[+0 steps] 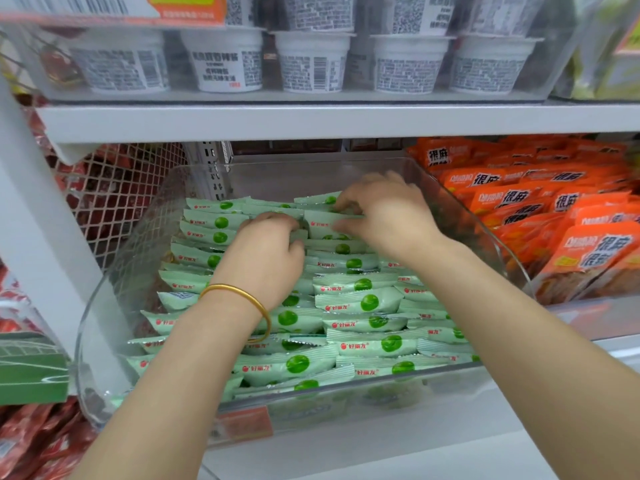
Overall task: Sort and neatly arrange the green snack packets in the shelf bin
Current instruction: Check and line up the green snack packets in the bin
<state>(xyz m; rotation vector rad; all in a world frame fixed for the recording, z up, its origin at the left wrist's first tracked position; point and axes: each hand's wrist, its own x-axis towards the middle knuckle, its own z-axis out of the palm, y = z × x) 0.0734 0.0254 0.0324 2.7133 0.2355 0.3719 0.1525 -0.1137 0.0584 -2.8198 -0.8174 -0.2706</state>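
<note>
Green snack packets (367, 303) | red 好丽友 | orange packs (588, 251) beside | 很麻

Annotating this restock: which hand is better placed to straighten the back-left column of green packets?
Left. The left hand, wearing a gold bangle, sits right beside that column of pale green snack packets in the clear plastic bin; the right hand is further right.

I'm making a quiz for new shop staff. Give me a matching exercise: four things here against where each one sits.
Things:
1 green snack packets
2 orange packets
3 white cups
4 gold bangle

Places:
A on the shelf above
B round the left wrist
C in the clear bin
D right of the bin

Pairs: 1-C, 2-D, 3-A, 4-B
</note>
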